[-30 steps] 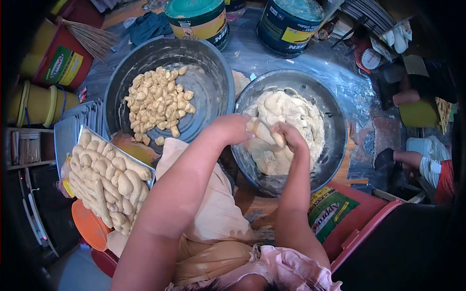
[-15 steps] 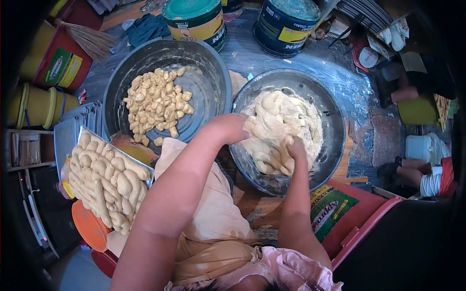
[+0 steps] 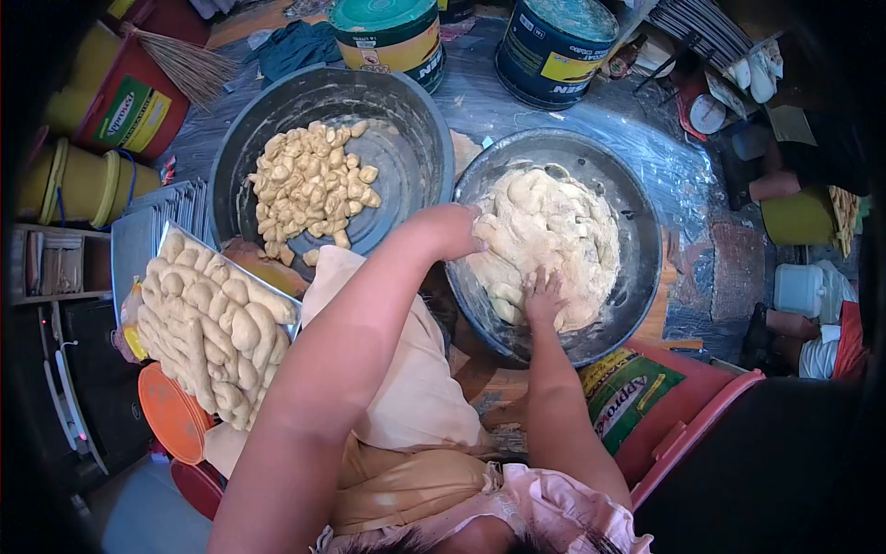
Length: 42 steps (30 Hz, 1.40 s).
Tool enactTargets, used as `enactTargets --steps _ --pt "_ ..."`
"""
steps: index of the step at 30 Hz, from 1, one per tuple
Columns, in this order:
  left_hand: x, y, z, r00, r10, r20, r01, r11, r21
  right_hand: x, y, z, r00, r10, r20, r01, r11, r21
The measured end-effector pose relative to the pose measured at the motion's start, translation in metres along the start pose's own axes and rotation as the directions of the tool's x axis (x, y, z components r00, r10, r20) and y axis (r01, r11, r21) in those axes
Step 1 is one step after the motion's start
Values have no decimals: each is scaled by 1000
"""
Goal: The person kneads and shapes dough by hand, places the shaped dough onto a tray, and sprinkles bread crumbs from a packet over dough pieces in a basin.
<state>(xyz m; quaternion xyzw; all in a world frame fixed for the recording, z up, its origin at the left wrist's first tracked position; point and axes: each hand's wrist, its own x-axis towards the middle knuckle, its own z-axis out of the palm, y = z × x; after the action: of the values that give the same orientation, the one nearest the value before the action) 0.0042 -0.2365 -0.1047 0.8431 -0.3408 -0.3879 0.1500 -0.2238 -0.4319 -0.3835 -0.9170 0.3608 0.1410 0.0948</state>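
A dark round basin [image 3: 646, 277] holds a mound of floury dough [image 3: 554, 226]. My right hand [image 3: 544, 297] lies on the lower part of the dough with its fingers spread. At the basin's left rim is my left hand [image 3: 454, 231], its fingertips by the dough's left edge; most of its fingers are hidden. Left of it, a larger basin [image 3: 415, 175] contains many small dough lumps [image 3: 314, 180]. Braided dough pieces [image 3: 217, 323] are piled on a metal tray at my left.
Two paint buckets [image 3: 388, 42] [image 3: 554, 51] stand behind the basins. A red bin [image 3: 669, 406] is near my right arm. An orange lid [image 3: 173, 414] lies below the tray. Other people's legs [image 3: 789, 323] show at the far right.
My hands were holding a stretch of dough up between them; that piece is now down on the mound. My right hand has gone from closed on dough to spread flat.
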Motion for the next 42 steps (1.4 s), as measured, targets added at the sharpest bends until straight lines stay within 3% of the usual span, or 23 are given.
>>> enactTargets --steps 3,6,7,8,9,10,12,13,14,15,16,19,22,24,25,26,29,31,33,35,37,40,42 --pt "-1 1 1 1000 10 -27 -10 1000 8 1 3 -1 984 -132 118 132 991 6" --pt "1 -5 10 996 21 -86 -20 1000 13 -6 -10 0 989 121 86 -146 907 396" --pt "3 -7 16 993 26 -115 -25 1000 10 0 -8 1 968 183 173 -251 743 621" --pt "-1 -5 14 995 19 -96 -19 1000 -7 8 -2 -2 916 144 376 -401 385 831" --pt "-4 -2 13 997 12 -76 -13 1000 -22 14 6 -14 829 -1 559 -557 -96 825" --pt "1 -3 17 999 13 -52 -13 1000 -2 14 12 -34 726 -177 664 -664 -429 612" --pt "7 -2 23 999 11 -34 -10 999 31 0 -3 -83 922 -239 304 -385 -502 774" --pt "6 1 24 999 12 -38 -10 999 43 0 -12 -108 947 -210 243 -314 -452 835" --pt "7 6 22 998 33 60 -35 999 42 -15 -29 -153 951 -208 230 -300 -425 854" --pt "7 12 22 986 60 158 -66 997 35 -15 -29 -171 923 -360 134 -319 -525 789" --pt "8 19 29 982 141 124 -142 990 0 -15 -26 -187 874 -486 23 -357 -609 708" --pt "-27 55 40 942 336 -1 -329 923 -201 -65 -71 -271 738 -613 -283 -177 -580 795" --pt "-15 81 62 881 464 90 -359 782 -509 -91 -94 -310 602 -658 -452 195 -429 882" --pt "-46 90 41 948 316 38 -240 786 -570 -96 -104 -317 632 -454 -629 667 -95 739" --pt "-64 96 30 970 241 20 -181 779 -600 -98 -106 -319 583 -358 -729 804 124 582" --pt "-33 91 46 960 265 -84 -249 686 -683 -95 -105 -314 698 -298 -651 656 -99 748" --pt "-95 111 10 977 23 -212 -213 160 -964 -113 -130 -295 749 -177 -639 581 -290 761" --pt "-91 121 -7 950 -69 -305 -311 -135 -941 -119 -134 -267 761 -359 -540 494 -218 841" --pt "-101 127 -41 920 -64 -386 -363 -507 -782 -83 -97 -190 842 -485 -235 376 216 901" --pt "-160 131 -83 842 -61 -537 -477 -551 -685 -64 -83 -116 829 -489 -272 427 239 872" --pt "-198 121 -110 743 -83 -665 -616 -475 -629 -53 -45 -61 862 -505 -39 435 699 567" --pt "-249 87 -132 661 -215 -719 -715 -471 -516 -23 -10 -21 909 -336 246 -48 502 864" --pt "-282 54 -138 617 -271 -738 -768 -411 -491 -21 -39 -74 957 -228 177 -137 181 974"
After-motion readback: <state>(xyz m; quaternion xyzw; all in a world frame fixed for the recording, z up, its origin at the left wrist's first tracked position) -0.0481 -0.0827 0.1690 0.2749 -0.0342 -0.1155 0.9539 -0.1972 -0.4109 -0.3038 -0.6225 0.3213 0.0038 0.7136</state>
